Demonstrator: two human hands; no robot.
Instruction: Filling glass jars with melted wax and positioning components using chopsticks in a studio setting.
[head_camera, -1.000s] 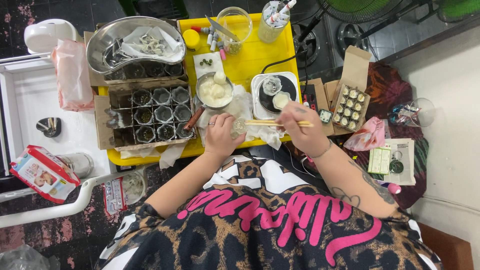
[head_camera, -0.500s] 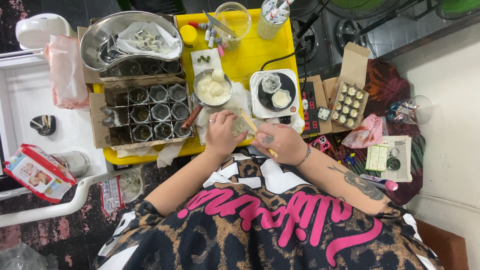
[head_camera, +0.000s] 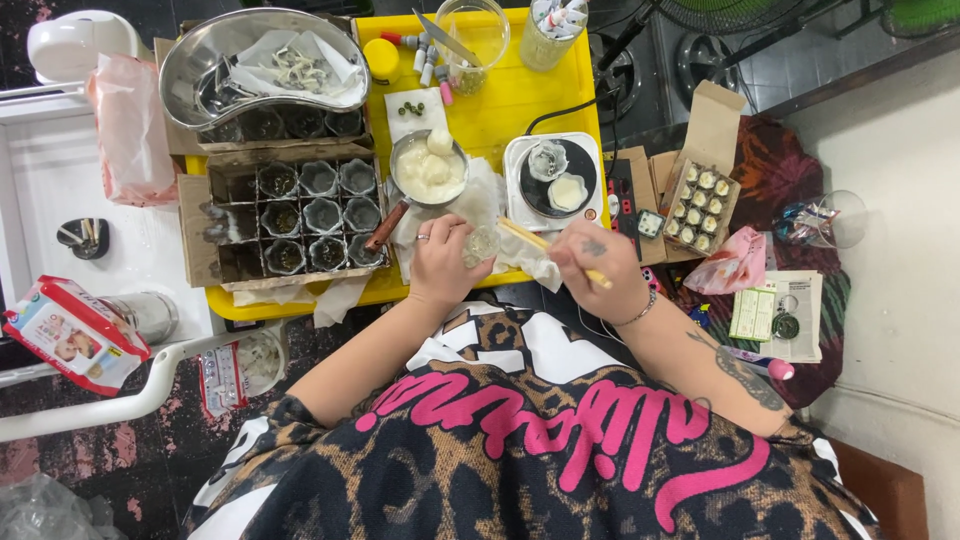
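At desk front edge: left hand (head_camera: 442, 262) closed around small clear glass cup (head_camera: 481, 245), steadying it for wooden chopstick (head_camera: 548, 250) pinched in right hand (head_camera: 592, 266), beside small saucepan of white wax (head_camera: 428, 170).

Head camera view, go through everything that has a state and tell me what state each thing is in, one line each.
left hand: holds a small clear cup
right hand: grips a wooden stick, tip toward the cup
small pot: open, holds white lumps
hot plate: two small dishes on top
cardboard tray: compartments filled with small cups
small box: lid open, filled with small rounds
metal basin: holds crumpled paper
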